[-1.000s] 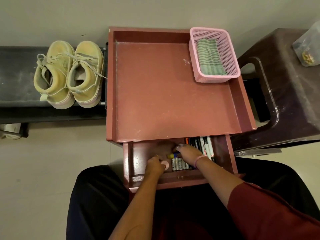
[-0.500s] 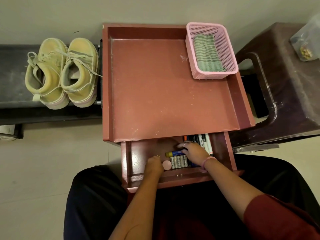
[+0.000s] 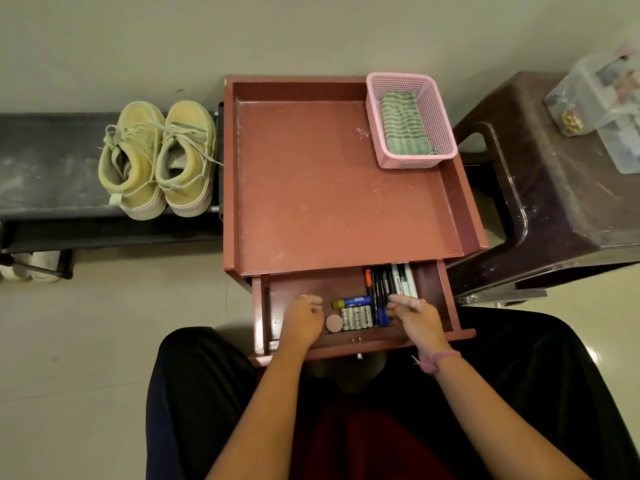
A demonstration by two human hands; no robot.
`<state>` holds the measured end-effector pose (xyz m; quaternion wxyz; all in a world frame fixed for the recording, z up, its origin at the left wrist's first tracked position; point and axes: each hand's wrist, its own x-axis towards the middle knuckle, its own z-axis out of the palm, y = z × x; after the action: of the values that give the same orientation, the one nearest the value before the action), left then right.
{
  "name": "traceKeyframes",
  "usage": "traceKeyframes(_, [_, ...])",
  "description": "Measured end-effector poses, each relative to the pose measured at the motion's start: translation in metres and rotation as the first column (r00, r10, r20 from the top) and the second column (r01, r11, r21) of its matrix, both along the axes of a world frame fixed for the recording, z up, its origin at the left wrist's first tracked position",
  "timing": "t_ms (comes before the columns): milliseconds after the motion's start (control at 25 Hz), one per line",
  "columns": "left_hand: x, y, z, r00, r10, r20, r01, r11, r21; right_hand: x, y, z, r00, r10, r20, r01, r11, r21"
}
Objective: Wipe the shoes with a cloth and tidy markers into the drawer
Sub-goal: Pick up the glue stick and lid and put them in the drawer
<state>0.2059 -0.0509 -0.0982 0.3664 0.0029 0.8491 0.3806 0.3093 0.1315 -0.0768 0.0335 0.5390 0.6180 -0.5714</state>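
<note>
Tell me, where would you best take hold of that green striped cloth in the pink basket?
Pinch the green striped cloth near its middle, coming straight down from above. It lies flat and folded on the floor of the pink basket, whose walls block any sideways approach, while the open top leaves it exposed. A grip on the raised folds should probably lift it whole.

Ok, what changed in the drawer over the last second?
The right hand let go of the blue glue stick and drew back toward the markers; the stick now lies above the batteries. The left hand stayed near the pink disc. Shoes, cloth unchanged.
</note>
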Motion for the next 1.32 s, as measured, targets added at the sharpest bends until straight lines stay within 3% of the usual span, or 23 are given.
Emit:
traceKeyframes(80, [0.007, -0.005, 0.022, 0.964, 0.226, 0.138, -0.243, 0.961, 0.13, 0.007, -0.012, 0.014, 0.973, -0.227, -0.044, 0.216, 0.961, -0.17])
traceKeyframes(160, [0.019, -0.008, 0.037, 0.837, 0.415, 0.357, -0.504, 0.839, 0.207, 0.014, -0.025, 0.024, 0.918, -0.393, -0.051, 0.355, 0.873, -0.335])
traceKeyframes(280, [0.045, -0.01, 0.057, 0.629, 0.502, 0.593, -0.704, 0.692, 0.162, 0.03, -0.037, 0.033, 0.872, -0.489, -0.003, 0.438, 0.784, -0.439])
traceKeyframes(360, [0.058, -0.01, 0.067, 0.542, 0.497, 0.678, -0.743, 0.66, 0.11, 0.039, -0.04, 0.036, 0.86, -0.509, 0.035, 0.47, 0.764, -0.442])
traceKeyframes(520, [0.073, -0.019, 0.075, 0.531, 0.363, 0.766, -0.609, 0.792, 0.046, 0.052, -0.04, 0.039, 0.854, -0.51, 0.099, 0.5, 0.756, -0.422])
traceKeyframes(600, [0.079, -0.024, 0.074, 0.505, 0.333, 0.796, -0.577, 0.816, 0.025, 0.056, -0.042, 0.038, 0.847, -0.524, 0.096, 0.503, 0.729, -0.464])
traceKeyframes(760, [0.085, -0.027, 0.066, 0.507, 0.421, 0.753, -0.7, 0.71, 0.074, 0.05, -0.049, 0.036, 0.822, -0.568, 0.047, 0.494, 0.668, -0.557])
traceKeyframes(1320, [0.054, -0.018, 0.049, 0.389, 0.547, 0.741, -0.904, 0.381, 0.193, 0.017, -0.037, 0.026, 0.784, -0.618, -0.065, 0.451, 0.637, -0.626])
